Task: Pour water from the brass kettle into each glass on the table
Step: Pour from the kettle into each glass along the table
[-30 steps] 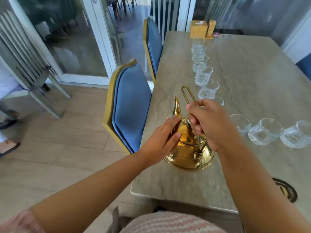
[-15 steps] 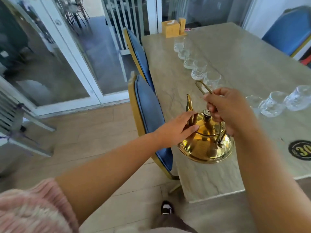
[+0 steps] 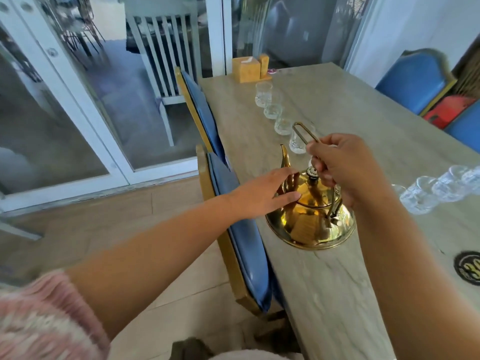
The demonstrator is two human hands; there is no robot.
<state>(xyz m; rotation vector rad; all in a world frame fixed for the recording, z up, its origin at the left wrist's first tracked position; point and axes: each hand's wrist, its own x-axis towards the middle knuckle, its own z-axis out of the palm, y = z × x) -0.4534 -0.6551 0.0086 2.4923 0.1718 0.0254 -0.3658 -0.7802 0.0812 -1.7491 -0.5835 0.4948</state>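
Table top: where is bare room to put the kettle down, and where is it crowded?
Free: the wide stretch of table between the far glasses and the side glasses, plus the near end before the kettle. Crowded: along both glass rows.

There is only the one camera, worn on the person's head at the near end of the table, tilted forward and down, close above the brass kettle, facing up the table's length, with glass doors off its left edge.
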